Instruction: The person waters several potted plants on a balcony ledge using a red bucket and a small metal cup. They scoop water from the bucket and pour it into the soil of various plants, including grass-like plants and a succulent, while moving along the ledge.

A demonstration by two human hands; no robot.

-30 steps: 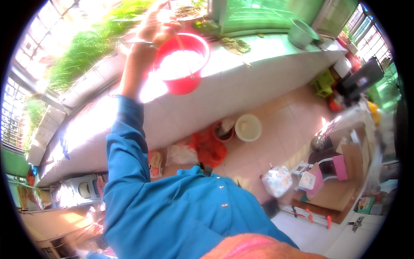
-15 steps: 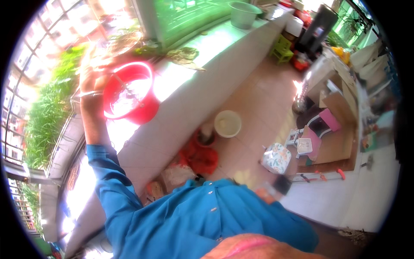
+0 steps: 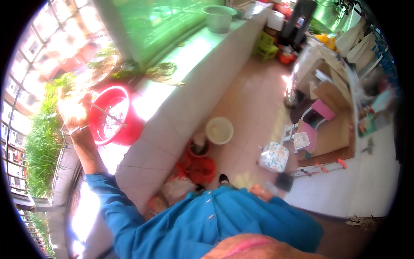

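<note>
Up at the left, my left hand (image 3: pixel 74 108) is beside a red plastic bucket (image 3: pixel 134 129) on the tiled ledge. A thin pale rod, seemingly the bucket's handle (image 3: pixel 108 113), crosses its mouth toward my fingers. Glare washes out the fingers, so their grip does not show. Light-coloured, glittering contents (image 3: pixel 115 115) lie inside the bucket. Low at my right side, my right hand (image 3: pixel 260 192) is closed around a see-through object (image 3: pixel 270 187). A dark, squarish piece (image 3: pixel 284 181) appears at its far end; its kind is unclear.
Green plants (image 3: pixel 43 159) grow along the window grille. A grey-green basin (image 3: pixel 218 19) stands farther along the ledge. On the floor are a cream bucket (image 3: pixel 219 131), a red bag (image 3: pixel 202 169), a patterned stool (image 3: pixel 274 156) and a large cardboard box (image 3: pixel 334 142).
The view has shifted, bringing ledge, plants and bucket lower and leftward in the picture. My left hand has come lower beside the bucket. My right hand keeps its hold, moving slightly.
</note>
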